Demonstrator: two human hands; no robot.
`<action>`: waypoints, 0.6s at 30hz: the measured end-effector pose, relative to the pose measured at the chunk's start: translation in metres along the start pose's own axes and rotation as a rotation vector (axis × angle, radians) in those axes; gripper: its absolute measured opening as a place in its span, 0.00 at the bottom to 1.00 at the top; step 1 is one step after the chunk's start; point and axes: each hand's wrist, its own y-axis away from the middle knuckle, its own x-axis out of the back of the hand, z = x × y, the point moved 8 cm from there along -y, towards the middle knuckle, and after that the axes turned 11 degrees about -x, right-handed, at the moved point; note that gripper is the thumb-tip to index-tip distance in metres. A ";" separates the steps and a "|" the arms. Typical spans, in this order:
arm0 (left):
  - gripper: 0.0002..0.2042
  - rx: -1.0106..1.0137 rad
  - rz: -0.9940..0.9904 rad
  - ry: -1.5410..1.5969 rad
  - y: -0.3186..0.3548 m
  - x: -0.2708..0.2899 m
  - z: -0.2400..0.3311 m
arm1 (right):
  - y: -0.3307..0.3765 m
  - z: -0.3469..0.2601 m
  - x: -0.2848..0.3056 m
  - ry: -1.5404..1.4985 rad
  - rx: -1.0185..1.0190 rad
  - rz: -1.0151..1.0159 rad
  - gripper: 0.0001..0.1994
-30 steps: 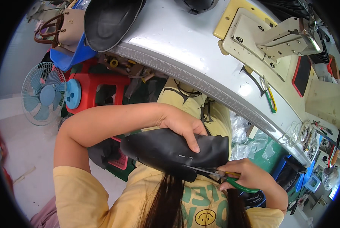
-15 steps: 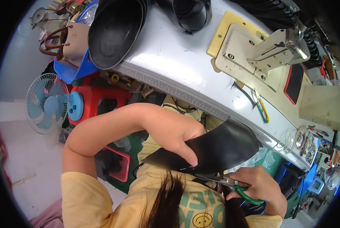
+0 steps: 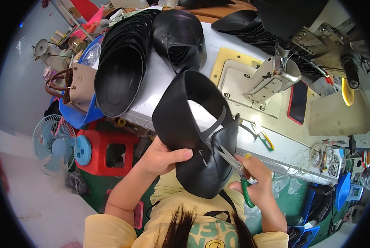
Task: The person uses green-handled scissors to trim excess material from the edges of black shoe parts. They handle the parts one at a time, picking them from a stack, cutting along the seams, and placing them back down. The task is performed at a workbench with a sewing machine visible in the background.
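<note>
A black leather shoe upper is held up in front of me, its round opening facing the table. My left hand grips its left side, with the thumb lying on the leather beside small white marks. A loose narrow black strip crosses the opening. My right hand is closed round the green handles of a pair of scissors. The parted blades point up and left at the upper's right part; whether they touch the leather I cannot tell.
Nested black uppers and another group stand on the white table. On the right are a sewing machine, a red-edged phone and thread snips. A fan and red stool stand at left.
The upper has been raised from my lap and turned, so its opening now shows. Both hands have moved up with it, the scissors still in my right. The view has shifted toward the table.
</note>
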 end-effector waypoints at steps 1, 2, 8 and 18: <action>0.22 0.019 0.009 -0.032 0.002 0.007 -0.004 | -0.001 -0.001 0.000 0.019 0.006 0.012 0.32; 0.19 0.027 0.015 -0.013 0.003 0.006 -0.005 | -0.001 0.000 -0.002 0.037 0.011 0.017 0.32; 0.14 0.049 0.006 0.017 0.009 0.010 -0.022 | -0.004 -0.003 -0.014 -0.001 0.056 -0.027 0.31; 0.15 0.066 0.025 0.056 0.012 0.008 -0.028 | 0.000 -0.001 -0.020 -0.010 0.051 0.021 0.30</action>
